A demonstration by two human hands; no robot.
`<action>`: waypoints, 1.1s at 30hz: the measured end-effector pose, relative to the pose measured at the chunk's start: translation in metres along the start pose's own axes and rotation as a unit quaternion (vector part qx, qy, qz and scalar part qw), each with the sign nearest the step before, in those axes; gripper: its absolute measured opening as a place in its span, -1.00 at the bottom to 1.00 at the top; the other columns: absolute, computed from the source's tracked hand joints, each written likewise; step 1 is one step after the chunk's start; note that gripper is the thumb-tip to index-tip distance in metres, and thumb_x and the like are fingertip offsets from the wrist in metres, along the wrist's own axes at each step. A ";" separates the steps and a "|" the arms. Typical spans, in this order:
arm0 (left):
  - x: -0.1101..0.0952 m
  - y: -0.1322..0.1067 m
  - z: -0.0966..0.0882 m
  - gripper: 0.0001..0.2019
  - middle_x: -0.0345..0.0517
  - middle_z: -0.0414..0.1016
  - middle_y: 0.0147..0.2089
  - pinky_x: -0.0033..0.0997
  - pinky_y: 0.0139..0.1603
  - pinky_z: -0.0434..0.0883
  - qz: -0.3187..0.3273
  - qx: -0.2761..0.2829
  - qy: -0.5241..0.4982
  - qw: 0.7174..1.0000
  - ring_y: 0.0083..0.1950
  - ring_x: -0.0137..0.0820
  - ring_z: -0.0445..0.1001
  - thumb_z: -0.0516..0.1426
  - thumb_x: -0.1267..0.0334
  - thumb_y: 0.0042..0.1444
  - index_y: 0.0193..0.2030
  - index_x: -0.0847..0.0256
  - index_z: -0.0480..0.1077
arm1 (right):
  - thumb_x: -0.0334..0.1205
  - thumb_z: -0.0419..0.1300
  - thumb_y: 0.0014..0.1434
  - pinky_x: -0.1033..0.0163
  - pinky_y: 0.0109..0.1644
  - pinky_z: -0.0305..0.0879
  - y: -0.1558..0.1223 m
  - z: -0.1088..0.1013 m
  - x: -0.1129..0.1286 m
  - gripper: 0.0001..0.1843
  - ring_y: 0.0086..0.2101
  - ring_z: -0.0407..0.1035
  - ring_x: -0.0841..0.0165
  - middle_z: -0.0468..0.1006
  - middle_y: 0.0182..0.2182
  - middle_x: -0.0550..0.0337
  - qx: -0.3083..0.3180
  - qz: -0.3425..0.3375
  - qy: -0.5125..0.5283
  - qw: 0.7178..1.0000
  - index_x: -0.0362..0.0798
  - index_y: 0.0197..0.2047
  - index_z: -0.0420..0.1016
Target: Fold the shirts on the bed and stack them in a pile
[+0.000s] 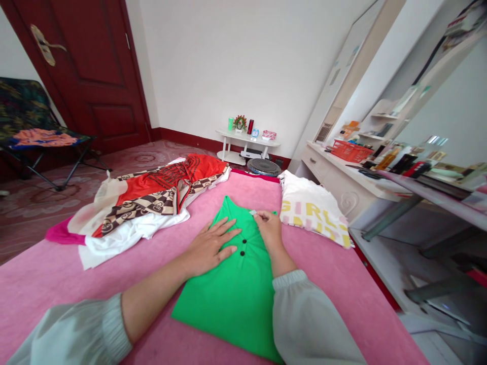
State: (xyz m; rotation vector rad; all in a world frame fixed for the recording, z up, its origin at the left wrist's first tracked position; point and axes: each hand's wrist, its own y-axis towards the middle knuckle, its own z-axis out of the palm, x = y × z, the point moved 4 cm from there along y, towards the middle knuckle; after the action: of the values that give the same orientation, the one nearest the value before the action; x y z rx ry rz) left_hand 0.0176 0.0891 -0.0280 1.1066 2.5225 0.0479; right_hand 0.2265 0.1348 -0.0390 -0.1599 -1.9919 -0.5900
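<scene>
A green shirt [232,299] is laid out on a pink cover [327,309], directly in front of the person, with its neckline pointed away and two dark buttons [242,253] turned upward. The hands are held apart from each other. The left hand [209,246] is laid flat on the upper left part of the shirt, its fingers spread beside the buttons. The right hand [269,228] is placed at the right of the neckline, where a small white label [252,213] is pinched between thumb and fingertip. Both forearms are partly covered by grey-green sleeves [87,329].

To the left, a loose heap of clothes [160,187] in red, checked brown and white is spread on the cover. To the right, near the right hand, a white shirt [304,195] printed with yellow and pink letters is laid. Farther right, a red basket [352,151] and bottles [388,158] are set on a pale tabletop [323,152]. At the far wall, small items are carried by a low white stand [243,136].
</scene>
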 end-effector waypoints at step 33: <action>0.002 -0.002 0.000 -0.47 -0.25 -0.15 0.43 -0.03 0.36 -0.13 -0.001 -0.007 -0.006 1.000 0.42 -0.20 -0.16 -0.17 -0.15 0.26 0.33 -0.13 0.04 | -0.09 0.20 -0.12 0.36 -0.58 0.21 -0.005 -0.005 0.006 -0.73 -0.61 0.30 0.41 0.47 -0.64 0.22 0.003 0.079 0.101 0.992 -0.14 -0.47 0.55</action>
State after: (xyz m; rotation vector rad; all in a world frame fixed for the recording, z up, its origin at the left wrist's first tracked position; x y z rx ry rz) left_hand 0.0149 0.0892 -0.0295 1.0949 2.5089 0.0592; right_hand 0.2264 0.1276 -0.0338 -0.2428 -1.7664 -0.4781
